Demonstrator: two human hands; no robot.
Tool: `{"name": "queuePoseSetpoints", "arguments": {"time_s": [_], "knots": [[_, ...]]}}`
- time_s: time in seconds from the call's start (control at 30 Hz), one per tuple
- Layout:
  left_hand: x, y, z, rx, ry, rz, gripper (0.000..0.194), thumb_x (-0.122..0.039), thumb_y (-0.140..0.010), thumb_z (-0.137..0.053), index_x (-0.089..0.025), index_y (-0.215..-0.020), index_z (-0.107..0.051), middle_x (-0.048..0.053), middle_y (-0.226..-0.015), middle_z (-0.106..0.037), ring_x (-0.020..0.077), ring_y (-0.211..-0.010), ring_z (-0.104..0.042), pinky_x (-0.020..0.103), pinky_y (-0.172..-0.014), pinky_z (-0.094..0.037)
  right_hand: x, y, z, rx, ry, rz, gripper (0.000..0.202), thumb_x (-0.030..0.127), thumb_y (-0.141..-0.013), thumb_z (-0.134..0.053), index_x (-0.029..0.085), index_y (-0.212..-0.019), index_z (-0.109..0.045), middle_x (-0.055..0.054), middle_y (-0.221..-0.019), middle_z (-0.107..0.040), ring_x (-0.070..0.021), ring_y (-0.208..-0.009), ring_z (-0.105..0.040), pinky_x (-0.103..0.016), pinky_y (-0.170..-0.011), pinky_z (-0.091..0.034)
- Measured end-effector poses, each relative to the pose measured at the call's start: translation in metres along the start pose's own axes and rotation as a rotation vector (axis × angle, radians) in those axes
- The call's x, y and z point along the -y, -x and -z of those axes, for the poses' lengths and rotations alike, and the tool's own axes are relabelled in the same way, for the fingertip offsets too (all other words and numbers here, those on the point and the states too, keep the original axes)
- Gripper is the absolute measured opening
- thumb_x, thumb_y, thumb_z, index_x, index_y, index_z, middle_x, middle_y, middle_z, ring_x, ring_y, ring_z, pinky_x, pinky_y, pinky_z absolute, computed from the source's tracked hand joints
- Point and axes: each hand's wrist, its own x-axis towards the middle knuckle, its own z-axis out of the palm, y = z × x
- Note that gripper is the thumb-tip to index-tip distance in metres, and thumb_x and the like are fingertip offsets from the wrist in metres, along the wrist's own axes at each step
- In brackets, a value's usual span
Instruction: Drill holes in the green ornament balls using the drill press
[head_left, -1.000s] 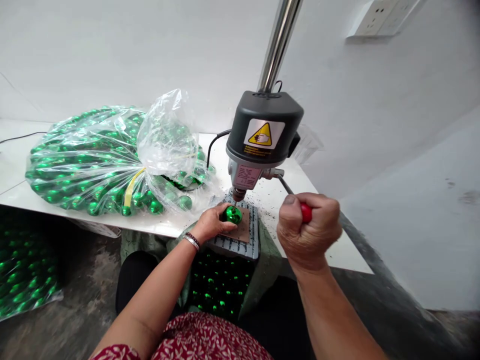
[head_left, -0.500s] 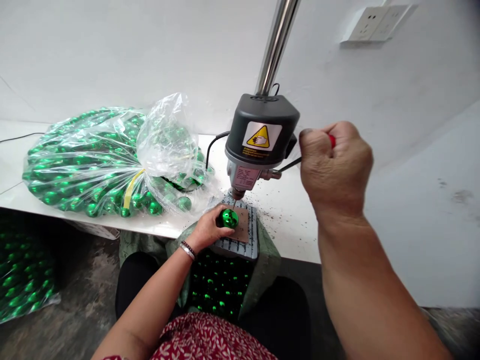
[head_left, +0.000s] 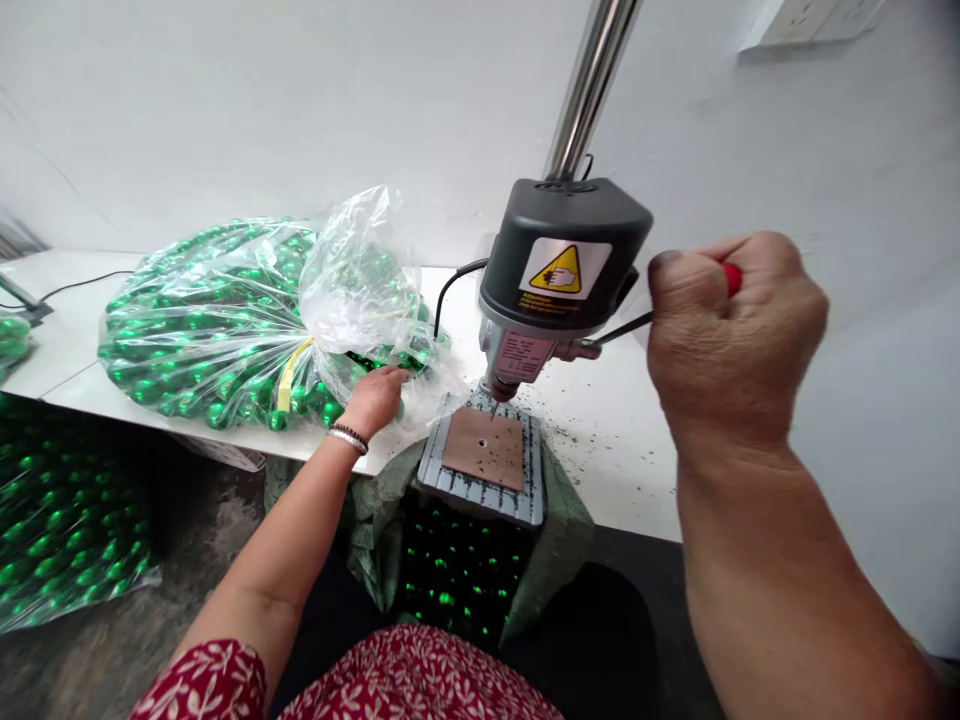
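In the head view, the right hand (head_left: 735, 345) is clenched around a red knob (head_left: 733, 279) at the end of a dark lever (head_left: 626, 327), raised on the right side of a drill press (head_left: 574, 205). The left hand (head_left: 375, 398) reaches to the right part of a clear plastic bag (head_left: 352, 280) lying on the white table (head_left: 637, 460); its fingers are bent over or just beside shiny green balls (head_left: 217, 414), and whether they grasp one I cannot tell. Two bracelets (head_left: 349, 438) circle that wrist, and a yellow strip (head_left: 289, 378) lies near the gathered part of the bag.

The balls fill that bag, and more lie in a clear bag (head_left: 67, 530) low at the left and in the dark opening below the base plate (head_left: 531, 480), beside green cloth (head_left: 379, 530).

A thin brown board (head_left: 484, 462) lies on the ridged plate (a small round hole sits near the board's middle). The drill bit (head_left: 494, 410) points down above it. Dark chips (head_left: 577, 430) are scattered on the board, plate and table. The motor housing carries a yellow warning triangle (head_left: 556, 271) showing a hand.
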Motion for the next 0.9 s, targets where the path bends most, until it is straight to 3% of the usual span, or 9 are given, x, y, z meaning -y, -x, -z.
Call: {"name": "queuePoseSetpoints", "arguments": {"time_s": [0.1,0.23,0.37,0.47,0.53,0.6,0.7,0.8,0.9], "knots": [[0.010,-0.013,0.008,0.219,-0.175,0.037,0.042,-0.018,-0.094,-0.038,-0.019,-0.128,-0.062,0.015,-0.121,-0.070,0.0269,-0.110,-0.066,0.037,-0.093,-0.051,0.001,0.002,0.000,0.020,-0.003,0.002,0.017,0.021,-0.085,-0.056,0.013,-0.071,-0.049,0.007,-0.059,-0.043,-0.0028,-0.057,-0.033,-0.021,-0.060,-0.030],[0.016,-0.010,0.021,0.275,-0.221,0.084,0.039,-0.031,-0.093,-0.043,-0.019,-0.122,-0.065,0.016,-0.118,-0.071,0.0297,-0.107,-0.067,0.037,-0.088,-0.051,0.000,0.004,0.000,0.012,-0.008,0.004,0.019,0.021,-0.085,-0.056,0.013,-0.071,-0.048,0.008,-0.058,-0.040,-0.0024,-0.057,-0.033,-0.021,-0.060,-0.029],[0.013,-0.003,0.017,0.384,-0.232,0.057,0.040,-0.043,-0.080,-0.062,-0.019,-0.111,-0.070,0.016,-0.115,-0.072,0.0327,-0.107,-0.067,0.037,-0.086,-0.052,-0.001,0.004,0.000,-0.002,-0.035,0.037,0.018,0.022,-0.085,-0.056,0.014,-0.071,-0.047,0.008,-0.058,-0.040,-0.0024,-0.056,-0.034,-0.020,-0.059,-0.029],[0.009,0.004,0.008,0.377,-0.230,0.048,0.050,-0.034,-0.075,-0.067,-0.020,-0.122,-0.064,0.016,-0.118,-0.070,0.0331,-0.108,-0.066,0.038,-0.086,-0.052,-0.001,0.004,0.001,-0.005,-0.050,0.055,0.019,0.023,-0.085,-0.056,0.015,-0.071,-0.046,0.008,-0.058,-0.040,-0.0027,-0.056,-0.034,-0.020,-0.058,-0.029],[0.005,0.011,0.007,0.286,-0.189,0.069,0.056,-0.030,-0.077,-0.064,-0.021,-0.132,-0.056,0.015,-0.124,-0.066,0.0314,-0.112,-0.064,0.038,-0.089,-0.051,-0.001,0.004,0.002,0.011,-0.053,0.038,0.020,0.024,-0.085,-0.057,0.015,-0.071,-0.046,0.008,-0.059,-0.041,-0.0028,-0.056,-0.034,-0.020,-0.059,-0.030],[0.000,0.022,0.010,0.087,0.041,0.102,0.057,-0.030,-0.079,-0.063,-0.021,-0.134,-0.052,0.013,-0.128,-0.064,0.0289,-0.114,-0.062,0.037,-0.092,-0.049,0.001,0.005,0.002,0.025,-0.052,0.015,0.020,0.024,-0.084,-0.058,0.015,-0.071,-0.046,0.007,-0.060,-0.042,-0.0030,-0.058,-0.034,-0.021,-0.061,-0.031],[-0.014,0.042,0.017,-0.114,0.803,0.114,0.060,-0.038,-0.077,-0.066,-0.021,-0.133,-0.051,0.008,-0.117,-0.067,0.0233,-0.099,-0.065,0.032,-0.082,-0.051,0.002,0.005,0.002,0.020,-0.053,0.002,0.020,0.023,-0.084,-0.058,0.015,-0.071,-0.046,0.007,-0.061,-0.043,-0.0032,-0.060,-0.035,-0.022,-0.063,-0.032],[-0.033,0.059,0.013,0.100,1.518,0.118,0.064,-0.050,-0.076,-0.067,-0.022,-0.131,-0.049,0.005,-0.098,-0.066,0.0167,-0.078,-0.066,0.025,-0.064,-0.048,0.002,0.004,0.003,0.030,-0.062,-0.017,0.020,0.023,-0.084,-0.058,0.015,-0.070,-0.046,0.008,-0.059,-0.041,-0.0031,-0.058,-0.033,-0.022,-0.062,-0.031],[-0.048,0.064,0.000,0.267,1.764,0.163,0.066,-0.052,-0.072,-0.071,-0.021,-0.126,-0.050,0.004,-0.093,-0.065,0.0131,-0.071,-0.064,0.022,-0.060,-0.045,0.002,0.003,0.005,0.056,-0.076,-0.041,0.022,0.024,-0.084,-0.058,0.015,-0.069,-0.045,0.008,-0.058,-0.040,-0.0030,-0.057,-0.033,-0.023,-0.061,-0.030]]}}
